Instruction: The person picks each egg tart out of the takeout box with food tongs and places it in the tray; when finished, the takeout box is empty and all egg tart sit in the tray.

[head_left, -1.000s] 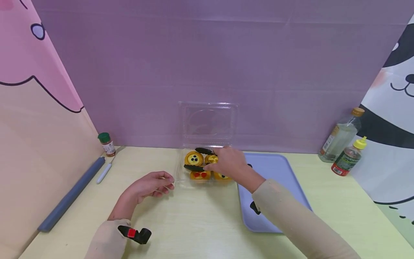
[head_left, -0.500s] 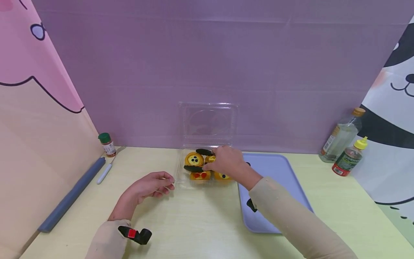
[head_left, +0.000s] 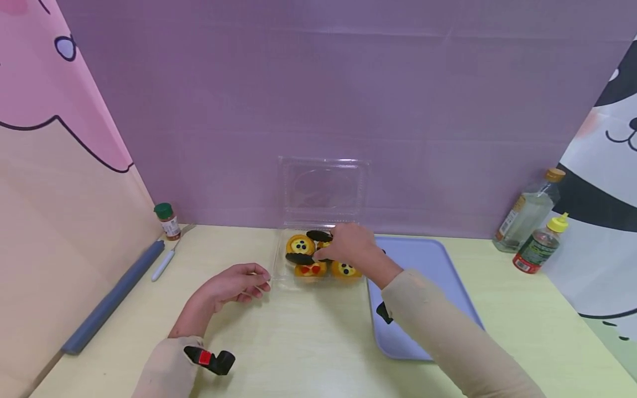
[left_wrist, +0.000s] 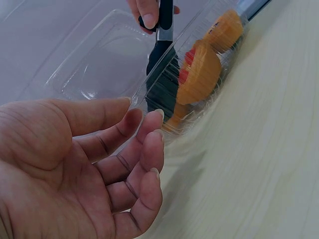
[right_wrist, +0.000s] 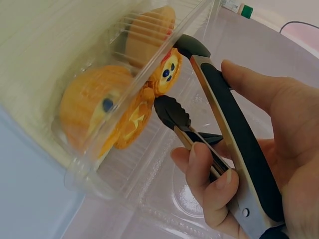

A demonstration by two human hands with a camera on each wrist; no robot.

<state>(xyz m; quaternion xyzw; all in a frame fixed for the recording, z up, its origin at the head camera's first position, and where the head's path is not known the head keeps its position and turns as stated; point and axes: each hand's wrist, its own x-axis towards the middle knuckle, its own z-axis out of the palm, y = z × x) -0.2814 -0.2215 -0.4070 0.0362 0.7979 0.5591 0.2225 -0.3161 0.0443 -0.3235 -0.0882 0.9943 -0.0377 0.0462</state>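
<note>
**Tongs straddling a dotted tart**

Dotted tart [head_left: 301, 246] at ten o'clock in the clear box [head_left: 277, 260]; three other tarts [head_left: 346, 270] around it. Tongs [right_wrist: 237, 129] spread, tips either side; contact unclear. Right hand [head_left: 350, 243] grips their handles, arm in from four o'clock. Left hand [head_left: 241, 283], at eight, pinches the box rim. Lid [head_left: 325, 188] up at twelve; lilac tray [head_left: 418, 260] at four.

My read: steady the rim, seat tips low on the crust, squeeze lightly, lift straight.

Laid out left to right with bar [head_left: 116, 298], utensil [head_left: 163, 266] before jar [head_left: 170, 226], tarts [head_left: 301, 245] in container [head_left: 325, 189], tray [head_left: 419, 262] just beside it, and two bottles [head_left: 530, 215] farthest right.
</note>
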